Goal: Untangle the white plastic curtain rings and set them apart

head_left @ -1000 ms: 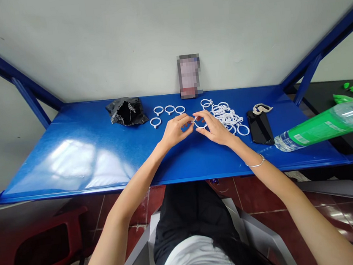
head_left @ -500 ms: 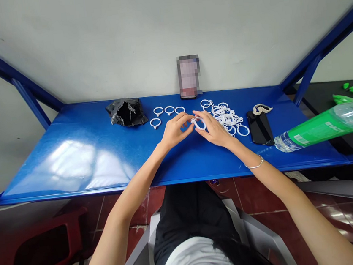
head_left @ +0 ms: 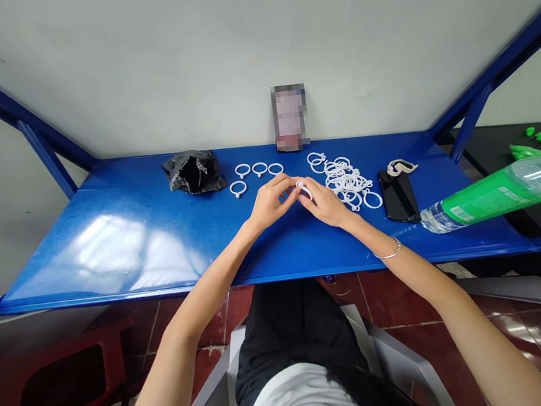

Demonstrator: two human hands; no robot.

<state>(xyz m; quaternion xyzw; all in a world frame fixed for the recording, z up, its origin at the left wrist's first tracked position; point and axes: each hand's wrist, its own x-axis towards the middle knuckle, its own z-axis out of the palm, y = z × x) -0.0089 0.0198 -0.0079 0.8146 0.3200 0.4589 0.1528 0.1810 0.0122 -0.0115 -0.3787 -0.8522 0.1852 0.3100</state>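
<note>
Between my two hands is a white curtain ring (head_left: 305, 190), tilted nearly edge-on. My right hand (head_left: 324, 202) is closed on the ring. My left hand (head_left: 273, 201) pinches at its near side, fingertips meeting those of the right; the exact contact is partly hidden by the fingers. Beyond my left hand several white rings lie apart on the table, among them a single ring (head_left: 238, 189) in front of a short row. Right of my right hand is a tangled pile of white rings (head_left: 349, 181), each with a small eyelet.
A crumpled black plastic bag (head_left: 193, 172) sits open at the back left of the blue table (head_left: 157, 235). A phone (head_left: 290, 119) leans on the wall. At right lie a black phone (head_left: 398, 196), a beige band (head_left: 400, 166) and a green-labelled bottle (head_left: 499, 195).
The curtain ring has turned from showing its open face to nearly edge-on. My fingers have drawn closer together around it; the loose rings and pile look the same.
</note>
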